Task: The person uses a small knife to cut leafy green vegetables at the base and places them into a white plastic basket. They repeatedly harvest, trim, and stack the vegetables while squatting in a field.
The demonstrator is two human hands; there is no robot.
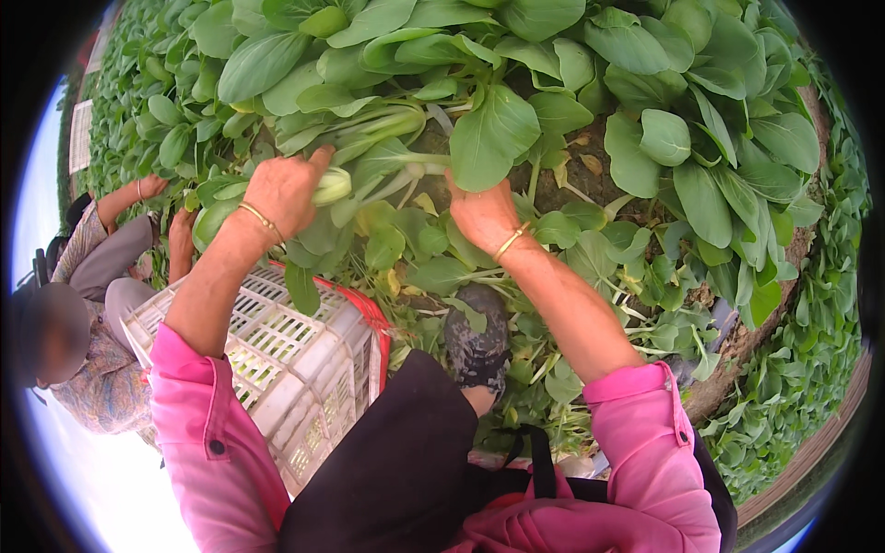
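Note:
My left hand is closed around a bok choy head, its pale cut-looking base pointing right. More bok choy with pale stalks lies just beyond that hand. My right hand is curled low among the plants, its fingertips partly hidden by a broad bok choy leaf. A narrow grey strip, possibly a blade, shows beyond the leaf; whether my right hand holds it cannot be told. Bok choy plants stand in the bed ahead.
A white plastic crate with a red strip on its edge stands at my left, below my forearm. Another person crouches beyond it, a hand at the plants. My shoe rests among loose leaves.

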